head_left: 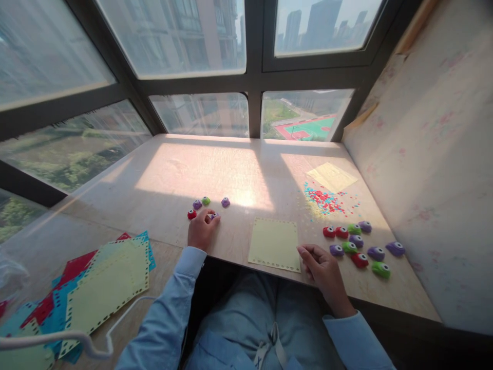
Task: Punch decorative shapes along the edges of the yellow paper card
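My left hand [202, 229] has its thumb and fingers curled around a small purple craft punch [214, 216] on the table, mostly covered by the fingers. Close by stand a red punch [191, 214], a green punch [206, 201] and two more purple ones. In front of me lies a pale yellow paper sheet [273, 243], with small punched holes along its top and bottom edges. My right hand [323, 272] is closed in a pinch at the sheet's right edge, the fingertips touching it.
Several red, green and purple punches [356, 240] stand at right. Behind them are paper confetti [325, 200] and a yellow paper piece [332, 177]. Punched coloured sheets [110, 277] overlap at left, beside a white cable [110, 339]. Windows and a papered wall border the wooden table [185, 164].
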### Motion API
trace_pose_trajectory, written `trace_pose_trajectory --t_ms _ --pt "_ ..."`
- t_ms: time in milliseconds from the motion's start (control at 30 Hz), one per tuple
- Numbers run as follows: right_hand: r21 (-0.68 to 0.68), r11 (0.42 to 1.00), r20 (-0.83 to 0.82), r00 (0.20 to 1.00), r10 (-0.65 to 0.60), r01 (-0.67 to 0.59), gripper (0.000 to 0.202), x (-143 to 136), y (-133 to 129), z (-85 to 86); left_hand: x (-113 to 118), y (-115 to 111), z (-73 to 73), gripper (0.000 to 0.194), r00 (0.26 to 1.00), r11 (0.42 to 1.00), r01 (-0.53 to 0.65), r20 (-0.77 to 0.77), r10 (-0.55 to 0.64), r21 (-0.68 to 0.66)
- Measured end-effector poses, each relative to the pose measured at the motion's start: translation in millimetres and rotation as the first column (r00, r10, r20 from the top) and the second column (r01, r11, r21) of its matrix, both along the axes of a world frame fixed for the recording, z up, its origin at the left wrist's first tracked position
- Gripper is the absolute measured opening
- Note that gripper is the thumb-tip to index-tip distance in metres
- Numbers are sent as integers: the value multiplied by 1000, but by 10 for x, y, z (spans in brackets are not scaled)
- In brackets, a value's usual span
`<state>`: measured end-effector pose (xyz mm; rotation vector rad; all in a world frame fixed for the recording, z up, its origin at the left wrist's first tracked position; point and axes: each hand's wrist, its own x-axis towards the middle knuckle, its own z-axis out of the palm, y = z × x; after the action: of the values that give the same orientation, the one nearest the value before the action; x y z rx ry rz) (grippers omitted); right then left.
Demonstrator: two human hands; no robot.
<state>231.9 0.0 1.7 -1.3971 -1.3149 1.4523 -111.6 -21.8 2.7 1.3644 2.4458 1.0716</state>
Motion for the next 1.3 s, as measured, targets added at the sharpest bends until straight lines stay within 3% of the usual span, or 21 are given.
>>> trace_pose_trajectory --t_ms 100,233,367,600,767,867,1067,1300 --pt "31 999 -8 1000 -16 16 53 13 -23 -34 192 -80 8 24 986 981 164 17 -167 99" --pt "24 1000 -17 1000 -13 13 53 11 -37 -64 439 -83 9 18 917 912 372 85 -390 175" --pt "49 999 -13 1000 -19 19 55 -6 -37 -64 606 -1 -55 11 859 866 472 134 -494 167" --pt "92 995 -16 999 -42 44 49 -40 -35 -78 753 78 -207 10 860 856 486 76 -505 178" --pt "86 973 -99 973 -207 215 58 -39 -6 -144 798 54 -278 15 894 877 434 20 -447 206" --pt "-25 964 -132 955 -267 266 60 -41 -15 -117 806 49 -285 17 892 875 447 -16 -452 184" --pt "-287 936 -363 881 -304 205 52 -155 -73 67 812 45 -275 20 894 883 448 -64 -444 142" --pt "-395 907 -542 759 -361 150 38 -245 -47 167 812 44 -301 21 892 881 452 -86 -444 139"
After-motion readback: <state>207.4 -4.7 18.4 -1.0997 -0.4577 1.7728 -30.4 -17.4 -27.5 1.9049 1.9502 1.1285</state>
